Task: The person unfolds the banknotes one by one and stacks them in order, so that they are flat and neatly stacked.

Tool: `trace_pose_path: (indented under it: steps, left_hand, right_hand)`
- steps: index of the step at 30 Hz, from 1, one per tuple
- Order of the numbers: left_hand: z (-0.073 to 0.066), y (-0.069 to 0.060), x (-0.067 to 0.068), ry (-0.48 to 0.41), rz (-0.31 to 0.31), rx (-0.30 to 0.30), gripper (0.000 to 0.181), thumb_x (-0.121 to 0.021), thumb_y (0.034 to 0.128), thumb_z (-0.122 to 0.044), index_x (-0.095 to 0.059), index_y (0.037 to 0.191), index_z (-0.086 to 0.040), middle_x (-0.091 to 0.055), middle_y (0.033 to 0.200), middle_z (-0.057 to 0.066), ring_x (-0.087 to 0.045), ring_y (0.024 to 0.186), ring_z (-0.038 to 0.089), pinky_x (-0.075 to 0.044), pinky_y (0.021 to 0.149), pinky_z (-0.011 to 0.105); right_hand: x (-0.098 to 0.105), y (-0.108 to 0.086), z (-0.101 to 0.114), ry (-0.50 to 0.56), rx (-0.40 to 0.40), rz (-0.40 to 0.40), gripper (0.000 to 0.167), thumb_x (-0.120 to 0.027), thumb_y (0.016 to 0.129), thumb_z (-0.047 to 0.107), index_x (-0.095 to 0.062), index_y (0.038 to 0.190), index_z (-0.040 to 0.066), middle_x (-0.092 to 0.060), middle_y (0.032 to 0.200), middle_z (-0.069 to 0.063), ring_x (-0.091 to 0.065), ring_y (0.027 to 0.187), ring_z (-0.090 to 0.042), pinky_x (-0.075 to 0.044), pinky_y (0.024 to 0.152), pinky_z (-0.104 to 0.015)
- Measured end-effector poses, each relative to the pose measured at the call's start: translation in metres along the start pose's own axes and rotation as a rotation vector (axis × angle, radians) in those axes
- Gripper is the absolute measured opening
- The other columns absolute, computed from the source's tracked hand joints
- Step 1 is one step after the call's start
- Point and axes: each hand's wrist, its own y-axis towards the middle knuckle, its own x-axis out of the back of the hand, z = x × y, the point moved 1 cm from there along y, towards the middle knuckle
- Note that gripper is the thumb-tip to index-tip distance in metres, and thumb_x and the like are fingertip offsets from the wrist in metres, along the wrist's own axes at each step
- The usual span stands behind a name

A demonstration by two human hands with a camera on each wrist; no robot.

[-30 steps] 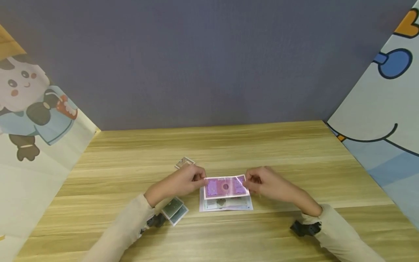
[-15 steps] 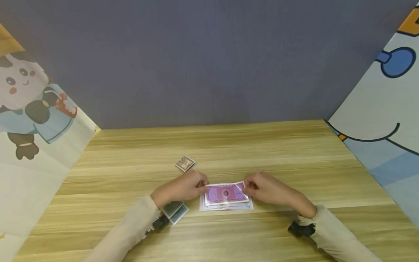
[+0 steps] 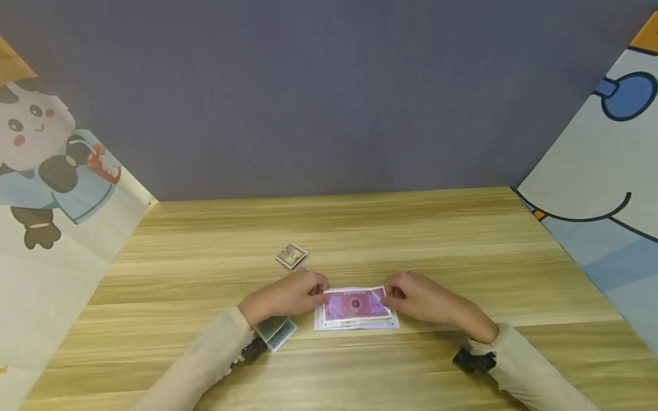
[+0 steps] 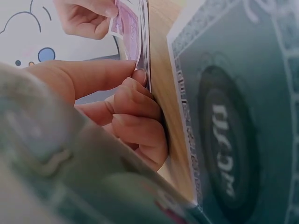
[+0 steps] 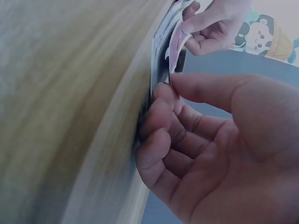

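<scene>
A purple banknote (image 3: 356,304) with a white border lies over a stack of paler notes (image 3: 357,326) in the middle of the table. My left hand (image 3: 292,292) pinches its left end between thumb and forefinger. At its right end, my right hand (image 3: 428,298) pinches the note the same way. In the left wrist view the purple note (image 4: 132,30) bends slightly up from the stack at the pinched edge. A folded dark green note (image 3: 281,335) sits beside my left wrist, partly hidden by it. It looms large in the left wrist view as a dark green note (image 4: 224,121).
A small folded brown note (image 3: 291,256) lies beyond my left hand. The wooden table (image 3: 411,228) ends at a grey back panel (image 3: 329,103). Cartoon-printed panels stand at the left (image 3: 61,171) and right (image 3: 581,171).
Both hands have brought the purple note lower and nearer, down onto the stack, covering more of the pale notes. Over the last half second they have hardly moved.
</scene>
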Motion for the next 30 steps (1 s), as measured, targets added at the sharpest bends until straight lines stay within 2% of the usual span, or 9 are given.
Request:
trace_pose_path:
  steps: [7, 11, 16, 20, 21, 25, 27, 30]
  left_hand:
    - [-0.001, 0.0, -0.001, 0.006, 0.002, 0.002, 0.02, -0.066, 0.0956, -0.016, -0.06, 0.077, -0.013, -0.049, 0.062, -0.007, -0.041, 0.054, 0.004, -0.041, 0.052, 0.021]
    - [-0.003, 0.0, -0.002, 0.025, -0.013, 0.007, 0.021, -0.066, 0.0956, -0.015, -0.058, 0.076, -0.014, -0.048, 0.062, -0.007, -0.041, 0.054, 0.003, -0.041, 0.052, 0.02]
    - [-0.007, 0.0, -0.002, 0.07, -0.051, 0.014, 0.016, -0.068, 0.0944, -0.017, -0.057, 0.083, -0.013, -0.051, 0.067, -0.006, -0.045, 0.058, 0.004, -0.044, 0.053, 0.021]
    - [-0.01, -0.001, -0.002, 0.097, -0.069, 0.017, 0.015, -0.069, 0.0936, -0.018, -0.056, 0.09, -0.011, -0.053, 0.07, -0.006, -0.046, 0.058, 0.005, -0.045, 0.053, 0.022]
    - [-0.01, -0.002, -0.002, 0.096, -0.069, 0.017, 0.015, -0.069, 0.0936, -0.018, -0.056, 0.092, -0.01, -0.053, 0.07, -0.006, -0.046, 0.058, 0.005, -0.045, 0.052, 0.022]
    - [-0.011, -0.002, -0.001, 0.058, -0.043, 0.018, 0.016, -0.068, 0.0944, -0.016, -0.057, 0.102, -0.008, -0.054, 0.069, -0.004, -0.045, 0.055, 0.006, -0.045, 0.049, 0.022]
    - [-0.011, -0.003, 0.0, 0.04, -0.028, 0.023, 0.021, -0.068, 0.0947, -0.016, -0.057, 0.11, -0.008, -0.057, 0.073, -0.003, -0.047, 0.057, 0.007, -0.046, 0.05, 0.023]
    - [-0.012, -0.005, 0.001, 0.035, -0.006, 0.043, 0.03, -0.069, 0.0939, -0.021, -0.056, 0.12, -0.012, -0.061, 0.082, -0.004, -0.051, 0.068, 0.011, -0.049, 0.057, 0.025]
  right_hand:
    - [-0.001, -0.001, 0.001, 0.004, 0.009, 0.009, 0.025, -0.067, 0.094, 0.014, -0.057, 0.073, 0.02, -0.048, 0.06, 0.011, -0.041, 0.052, -0.001, -0.039, 0.049, -0.02]
    - [-0.001, -0.002, 0.001, -0.007, 0.0, 0.009, 0.025, -0.068, 0.094, 0.016, -0.056, 0.073, 0.02, -0.047, 0.059, 0.012, -0.04, 0.052, -0.001, -0.037, 0.048, -0.02]
    - [-0.002, -0.001, 0.004, -0.057, -0.005, -0.017, 0.023, -0.072, 0.092, 0.017, -0.056, 0.075, 0.02, -0.047, 0.061, 0.012, -0.04, 0.053, -0.001, -0.037, 0.048, -0.02]
    - [-0.005, 0.001, 0.009, -0.116, 0.033, -0.068, 0.012, -0.074, 0.089, 0.013, -0.063, 0.091, 0.016, -0.05, 0.064, 0.013, -0.043, 0.055, 0.0, -0.04, 0.049, -0.021]
    - [-0.006, 0.002, 0.011, -0.128, 0.048, -0.081, 0.013, -0.075, 0.088, 0.012, -0.065, 0.096, 0.015, -0.05, 0.066, 0.014, -0.044, 0.055, 0.0, -0.042, 0.049, -0.021]
    - [-0.011, 0.003, 0.016, -0.131, 0.093, -0.087, 0.03, -0.074, 0.088, 0.009, -0.067, 0.117, 0.013, -0.054, 0.075, 0.014, -0.048, 0.062, -0.002, -0.045, 0.054, -0.021]
    - [-0.012, 0.003, 0.018, -0.12, 0.108, -0.079, 0.035, -0.074, 0.09, 0.012, -0.065, 0.124, 0.011, -0.054, 0.078, 0.013, -0.049, 0.065, -0.003, -0.046, 0.055, -0.021]
    - [-0.014, 0.002, 0.02, -0.115, 0.1, -0.063, 0.046, -0.075, 0.09, 0.025, -0.061, 0.131, 0.008, -0.058, 0.085, 0.01, -0.053, 0.071, -0.007, -0.048, 0.059, -0.022]
